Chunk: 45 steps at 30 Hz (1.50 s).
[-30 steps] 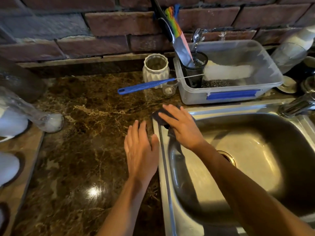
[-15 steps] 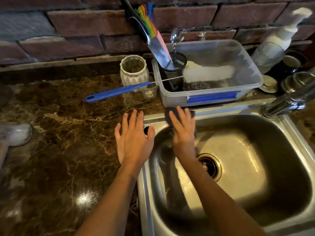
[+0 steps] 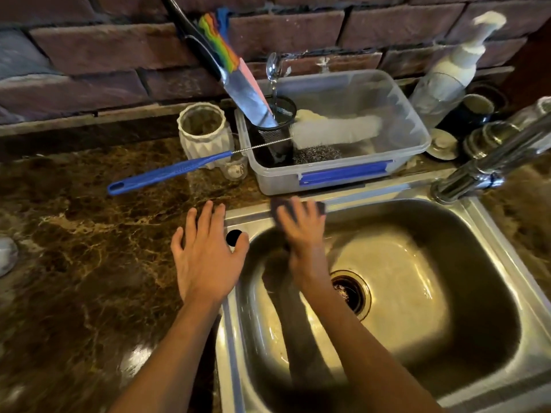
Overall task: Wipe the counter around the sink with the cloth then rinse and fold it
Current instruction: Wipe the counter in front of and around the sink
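My right hand (image 3: 301, 231) presses a dark cloth (image 3: 320, 206) flat on the back rim of the steel sink (image 3: 387, 193), near its back left corner. Only the cloth's edges show around my blurred fingers. My left hand (image 3: 205, 257) lies flat with fingers spread on the brown marble counter (image 3: 89, 263), its thumb over the sink's left rim beside a small black hole (image 3: 234, 237). It holds nothing.
A clear plastic tub (image 3: 337, 129) with a mesh cup, knife, scrubber and brush stands just behind the sink rim. A blue-handled bottle brush (image 3: 167, 173) juts left over the counter. A white ribbed jar (image 3: 202, 132), a soap bottle (image 3: 444, 76) and the faucet (image 3: 492, 162) stand along the back.
My right hand has slid the cloth to the right along the sink's back rim. My left hand has stayed flat at the sink's left corner. The view has shifted right.
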Each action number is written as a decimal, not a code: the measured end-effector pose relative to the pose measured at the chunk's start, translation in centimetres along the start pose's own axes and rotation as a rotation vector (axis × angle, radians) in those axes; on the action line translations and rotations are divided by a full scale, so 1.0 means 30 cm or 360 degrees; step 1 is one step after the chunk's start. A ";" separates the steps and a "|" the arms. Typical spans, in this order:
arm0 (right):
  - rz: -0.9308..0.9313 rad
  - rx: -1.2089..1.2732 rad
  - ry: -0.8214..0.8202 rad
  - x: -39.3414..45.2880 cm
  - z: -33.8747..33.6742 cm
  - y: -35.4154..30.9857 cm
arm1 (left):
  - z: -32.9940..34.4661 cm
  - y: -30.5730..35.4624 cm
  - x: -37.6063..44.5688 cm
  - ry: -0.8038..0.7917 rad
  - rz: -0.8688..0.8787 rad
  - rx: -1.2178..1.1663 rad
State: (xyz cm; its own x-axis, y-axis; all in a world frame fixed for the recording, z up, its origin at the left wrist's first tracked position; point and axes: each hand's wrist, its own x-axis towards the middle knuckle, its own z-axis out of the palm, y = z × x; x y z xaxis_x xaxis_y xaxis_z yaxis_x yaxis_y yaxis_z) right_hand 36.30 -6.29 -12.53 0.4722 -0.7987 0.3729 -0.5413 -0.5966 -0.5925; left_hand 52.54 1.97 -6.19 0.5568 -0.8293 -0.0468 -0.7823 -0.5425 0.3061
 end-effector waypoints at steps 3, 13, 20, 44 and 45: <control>-0.0361 -0.0171 -0.0274 0.017 -0.054 0.112 | -0.001 0.001 0.002 -0.0002 -0.0009 0.0007; 0.0065 -0.0095 0.0111 0.082 0.007 -0.008 | 0.002 0.003 0.000 0.0031 0.0008 -0.0005; -0.0470 -0.0226 -0.0235 0.061 -0.127 0.161 | 0.007 -0.004 0.005 0.0021 0.0021 0.0015; 0.0914 -0.0013 0.0593 0.145 -0.178 0.140 | 0.023 -0.006 0.011 0.0135 0.0032 -0.0131; 0.0846 0.0024 0.0553 0.116 -0.130 0.096 | 0.022 -0.005 0.010 0.0143 0.0031 -0.0161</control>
State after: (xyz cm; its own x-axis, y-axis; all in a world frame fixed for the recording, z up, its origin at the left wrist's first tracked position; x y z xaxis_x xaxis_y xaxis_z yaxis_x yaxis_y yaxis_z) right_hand 33.68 -11.10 -10.14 -0.1131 -0.9658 0.2332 -0.6285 -0.1122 -0.7697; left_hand 52.64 1.72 -6.86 0.5679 -0.8220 0.0438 -0.7636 -0.5062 0.4008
